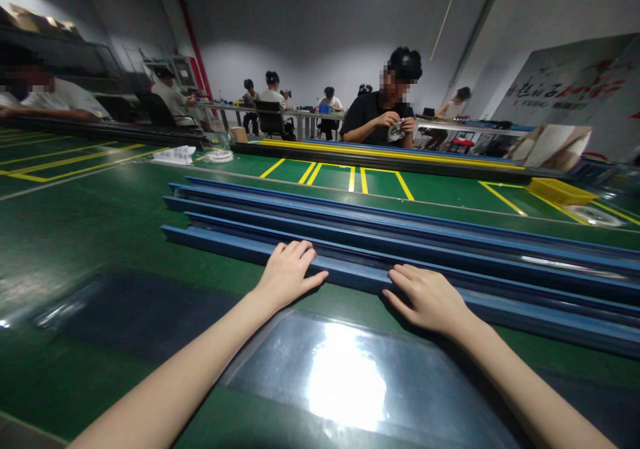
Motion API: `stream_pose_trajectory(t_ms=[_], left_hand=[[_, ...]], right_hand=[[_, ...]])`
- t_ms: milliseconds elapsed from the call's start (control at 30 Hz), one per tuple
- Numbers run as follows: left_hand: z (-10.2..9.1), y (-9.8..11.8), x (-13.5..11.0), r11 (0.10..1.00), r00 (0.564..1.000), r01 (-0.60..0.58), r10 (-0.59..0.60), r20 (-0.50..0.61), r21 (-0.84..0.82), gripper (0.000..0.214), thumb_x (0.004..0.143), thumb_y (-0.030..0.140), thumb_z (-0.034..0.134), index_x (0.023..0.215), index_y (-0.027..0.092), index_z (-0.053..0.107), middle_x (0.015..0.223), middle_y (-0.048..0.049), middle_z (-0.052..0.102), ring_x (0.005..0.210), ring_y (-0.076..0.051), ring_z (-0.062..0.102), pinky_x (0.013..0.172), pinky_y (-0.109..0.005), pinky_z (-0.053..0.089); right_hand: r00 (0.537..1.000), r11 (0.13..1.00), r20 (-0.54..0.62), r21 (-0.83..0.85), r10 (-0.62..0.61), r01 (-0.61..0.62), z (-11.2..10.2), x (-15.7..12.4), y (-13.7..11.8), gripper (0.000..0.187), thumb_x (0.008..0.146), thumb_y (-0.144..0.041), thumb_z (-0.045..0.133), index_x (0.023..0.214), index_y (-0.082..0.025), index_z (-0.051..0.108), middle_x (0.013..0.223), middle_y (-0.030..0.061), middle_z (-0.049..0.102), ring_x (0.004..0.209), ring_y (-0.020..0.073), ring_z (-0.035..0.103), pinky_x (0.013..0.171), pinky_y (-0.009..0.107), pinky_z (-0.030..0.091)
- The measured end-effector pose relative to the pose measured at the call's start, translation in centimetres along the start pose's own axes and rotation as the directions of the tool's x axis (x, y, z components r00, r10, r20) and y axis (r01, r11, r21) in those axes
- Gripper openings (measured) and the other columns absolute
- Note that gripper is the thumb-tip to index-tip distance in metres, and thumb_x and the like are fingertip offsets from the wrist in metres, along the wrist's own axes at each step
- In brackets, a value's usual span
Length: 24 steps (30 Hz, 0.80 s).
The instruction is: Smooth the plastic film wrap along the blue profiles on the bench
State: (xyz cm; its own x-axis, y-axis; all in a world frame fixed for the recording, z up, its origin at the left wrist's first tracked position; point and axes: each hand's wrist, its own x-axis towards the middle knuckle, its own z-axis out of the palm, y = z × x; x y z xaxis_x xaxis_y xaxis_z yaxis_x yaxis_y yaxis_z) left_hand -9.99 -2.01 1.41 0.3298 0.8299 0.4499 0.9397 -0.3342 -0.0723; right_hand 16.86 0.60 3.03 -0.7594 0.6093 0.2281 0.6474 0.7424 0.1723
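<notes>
Across the green worktop [125,216] lie the long blue rails [300,226], side by side, their long axis crossing in front of the person and slanting nearer toward the right. The left hand [289,269] and the right hand [430,296] both touch the nearest rail [350,276] from its near side; the left is closer to the rails' visible left ends, while their right ends run out of my view. The left fingers drape over the rail, thumb spread wide; the right fingers bend at its edge, thumb apart below. Whether either hand actually grips, I can't tell. On the rails' near side lies a shiny sheet [280,362]. Beyond their far edge, a green strip leads to yellow tape lines [352,179], and right of those, a yellow tray [560,191].
</notes>
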Motion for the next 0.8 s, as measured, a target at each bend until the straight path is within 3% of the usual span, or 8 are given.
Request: stream_pose_trajectory(t_ms=[800], left_hand=[[-0.25, -0.01, 0.12, 1.0, 1.0, 0.001, -0.001, 0.013, -0.021, 0.033, 0.081, 0.046, 0.044, 0.09, 0.017, 0.057, 0.105, -0.0073, 0.06, 0.095, -0.022, 0.052, 0.075, -0.035, 0.036]], right_hand=[[1.0, 1.0, 0.003, 0.025, 0.007, -0.007, -0.32, 0.08, -0.16, 0.025, 0.086, -0.033, 0.033, 0.077, -0.018, 0.051, 0.073, 0.005, 0.056, 0.067, 0.0152, 0.05, 0.059, 0.026, 0.032]])
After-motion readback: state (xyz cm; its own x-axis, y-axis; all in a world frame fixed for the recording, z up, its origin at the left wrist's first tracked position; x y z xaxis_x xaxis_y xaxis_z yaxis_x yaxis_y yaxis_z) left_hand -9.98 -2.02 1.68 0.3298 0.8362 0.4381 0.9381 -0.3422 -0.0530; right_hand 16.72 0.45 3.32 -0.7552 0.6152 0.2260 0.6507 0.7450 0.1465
